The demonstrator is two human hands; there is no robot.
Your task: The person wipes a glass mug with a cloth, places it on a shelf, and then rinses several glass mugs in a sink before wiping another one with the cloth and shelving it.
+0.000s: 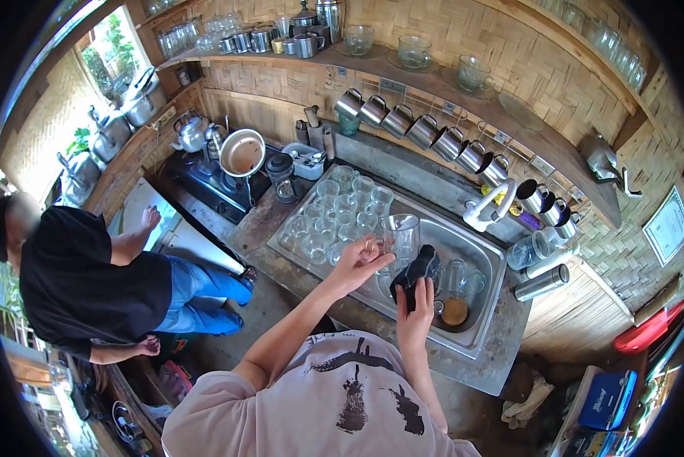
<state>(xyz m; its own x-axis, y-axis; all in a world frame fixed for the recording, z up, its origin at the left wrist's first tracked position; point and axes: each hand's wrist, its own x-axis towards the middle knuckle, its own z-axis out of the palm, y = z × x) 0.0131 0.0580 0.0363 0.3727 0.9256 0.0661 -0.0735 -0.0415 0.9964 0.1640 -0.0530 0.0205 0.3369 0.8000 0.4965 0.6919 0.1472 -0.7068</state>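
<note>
1. the worktop (502, 358) lies under both hands and runs away from them to the left.
2. another person in a black top and blue jeans (83, 282) bends over, well to the left of the left hand.
3. a steel sink (483, 255) is set into the worktop, directly beneath both hands.
4. a black stove (212, 183) stands beyond and left of the left hand, carrying a pot (243, 152) and a kettle (192, 131).
5. a row of metal mugs (433, 137) hangs on the wall beyond both hands.
6. a cluster of drinking glasses (334, 213) sits on the sink's drainboard, just beyond the left hand.
7. the left hand (357, 263) is closed around the handle side of a glass mug (401, 232), holding it upright over the sink, just beyond the right hand.
8. the right hand (416, 312) is clamped on a dark cloth (416, 273), which is right beside the mug's base; i cannot tell whether they touch.
9. a cup of brown liquid (454, 311) stands in the basin just right of the right hand.
</note>
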